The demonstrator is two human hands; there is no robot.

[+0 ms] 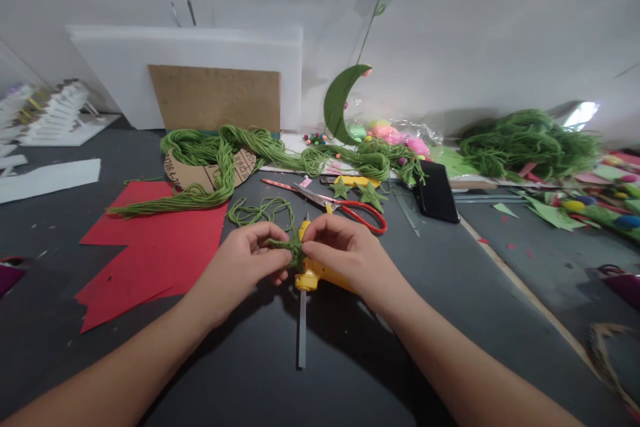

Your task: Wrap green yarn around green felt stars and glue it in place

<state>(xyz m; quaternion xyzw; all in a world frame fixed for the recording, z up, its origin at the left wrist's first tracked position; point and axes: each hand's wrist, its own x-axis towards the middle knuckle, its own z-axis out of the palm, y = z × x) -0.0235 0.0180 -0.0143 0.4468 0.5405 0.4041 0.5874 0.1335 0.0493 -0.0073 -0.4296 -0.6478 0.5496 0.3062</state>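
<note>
My left hand (247, 259) and my right hand (345, 250) meet over the middle of the dark table (250, 360). Both pinch a small green yarn-wrapped star (294, 247) between their fingertips. A strand of green yarn (260, 211) trails from it toward the back. Under my hands lies a yellow glue gun (310, 273) with a grey glue stick (302, 330) sticking out toward me. Just behind my right hand lie red-handled scissors (345, 207).
Red paper sheets (155, 247) lie at the left. Long green yarn bundles (225, 153), two finished green stars (357, 192), a black phone (437, 191), a green crescent (337, 103), pompoms and cardboard (215, 97) sit at the back. A yarn heap (527, 140) is at the right.
</note>
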